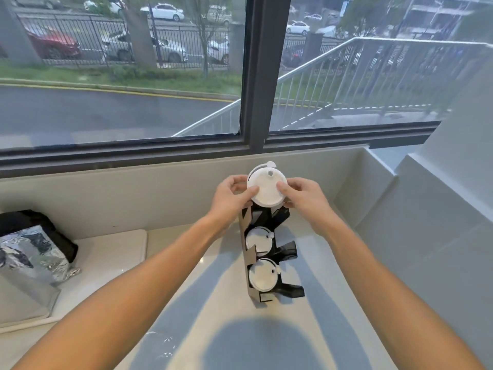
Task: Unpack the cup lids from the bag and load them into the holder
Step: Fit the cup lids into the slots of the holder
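A stack of white cup lids (266, 186) is held at the top slot of a black tiered holder (286, 249) that stands on the pale counter. My left hand (230, 200) grips the stack's left edge and my right hand (301, 194) grips its right edge. Two lower slots each hold white lids, one in the middle (258, 240) and one at the bottom (262, 276). A crumpled clear plastic bag (160, 345) lies on the counter near the front edge.
A silver foil pouch (32, 257) and a dark bag (40, 222) rest on a white cushion (112, 252) at the left. A window frame (253, 76) and a low wall run behind the holder. A white ledge (426, 198) rises at the right.
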